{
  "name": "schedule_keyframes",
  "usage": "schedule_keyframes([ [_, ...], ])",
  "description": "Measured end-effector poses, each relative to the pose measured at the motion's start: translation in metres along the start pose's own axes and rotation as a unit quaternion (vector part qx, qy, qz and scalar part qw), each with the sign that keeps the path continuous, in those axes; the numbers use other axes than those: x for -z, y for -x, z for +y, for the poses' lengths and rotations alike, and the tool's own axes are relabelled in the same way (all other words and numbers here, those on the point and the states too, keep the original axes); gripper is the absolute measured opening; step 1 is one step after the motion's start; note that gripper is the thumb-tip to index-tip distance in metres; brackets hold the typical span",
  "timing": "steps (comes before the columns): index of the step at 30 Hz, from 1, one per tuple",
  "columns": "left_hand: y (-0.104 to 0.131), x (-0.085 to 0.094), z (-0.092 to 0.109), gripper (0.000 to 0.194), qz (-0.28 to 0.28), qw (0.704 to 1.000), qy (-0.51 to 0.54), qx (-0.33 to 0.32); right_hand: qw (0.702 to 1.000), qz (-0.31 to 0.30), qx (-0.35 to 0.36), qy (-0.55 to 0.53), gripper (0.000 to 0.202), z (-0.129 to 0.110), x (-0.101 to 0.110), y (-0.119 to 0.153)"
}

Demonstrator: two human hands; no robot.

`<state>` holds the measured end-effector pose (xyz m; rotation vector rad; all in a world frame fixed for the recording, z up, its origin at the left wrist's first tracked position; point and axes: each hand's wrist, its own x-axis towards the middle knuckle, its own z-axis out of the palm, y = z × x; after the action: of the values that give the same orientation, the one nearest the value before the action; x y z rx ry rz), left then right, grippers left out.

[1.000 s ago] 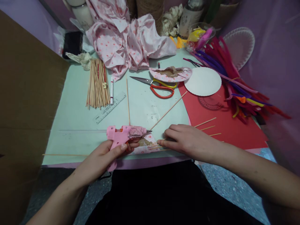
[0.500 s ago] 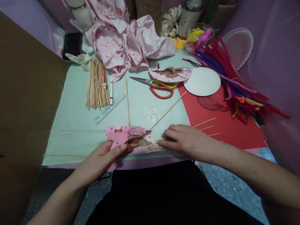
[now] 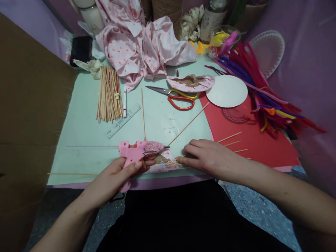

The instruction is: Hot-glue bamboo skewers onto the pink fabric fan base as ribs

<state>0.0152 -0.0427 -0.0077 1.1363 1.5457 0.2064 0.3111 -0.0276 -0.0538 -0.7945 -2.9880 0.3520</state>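
Note:
My left hand [image 3: 128,169] is closed round the handle of a pink glue gun [image 3: 141,147], its nozzle pointing right with a clear glue stick [image 3: 91,146] trailing out behind. Under the nozzle lies a piece of cardboard [image 3: 160,159] partly wrapped in pink spotted fabric [image 3: 156,168]. My right hand [image 3: 199,154] presses down on several thin wooden skewers [image 3: 173,163] whose ends rest on that piece; their far ends [image 3: 229,135] stick out beyond the hand. Two more skewers [image 3: 188,124] fan outward from the piece, and another [image 3: 73,174] runs off to the left.
Scissors [image 3: 181,99], a ruler [image 3: 123,121], a marker [image 3: 125,103] and a skewer bundle [image 3: 109,96] lie farther back. Crumpled spotted fabric [image 3: 154,45] is behind them. At right are a white disc [image 3: 227,91], red sheet [image 3: 275,150] and pipe cleaners [image 3: 262,91]. A cardboard wall [image 3: 31,105] stands left.

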Motion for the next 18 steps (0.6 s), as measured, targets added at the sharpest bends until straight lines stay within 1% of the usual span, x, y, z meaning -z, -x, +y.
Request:
schedule_keyframes([
  [3,0.001,0.0,0.0,0.035,0.004,1.0,0.002,-0.005,1.0,0.015,0.004,-0.001,0.028,0.001,-0.003,0.001],
  [7,0.0,0.003,-0.004,0.038,0.003,1.0,-0.013,0.001,0.999,0.042,0.014,0.008,0.028,0.001,-0.006,0.001],
  [10,0.001,0.002,-0.005,0.039,0.041,0.999,-0.027,0.008,0.998,0.054,0.014,0.011,0.027,0.0,-0.007,0.001],
  [13,0.003,-0.003,-0.003,0.038,0.087,0.996,-0.012,0.004,0.997,0.071,0.011,0.011,0.027,-0.001,-0.007,0.001],
  [16,0.004,-0.006,-0.002,0.038,0.105,0.994,0.002,-0.007,0.997,0.08,0.008,0.022,0.026,0.0,-0.01,0.002],
  [18,0.003,-0.005,-0.006,0.039,0.12,0.993,-0.007,-0.011,0.996,0.08,0.005,0.029,0.025,0.0,-0.012,0.003],
])
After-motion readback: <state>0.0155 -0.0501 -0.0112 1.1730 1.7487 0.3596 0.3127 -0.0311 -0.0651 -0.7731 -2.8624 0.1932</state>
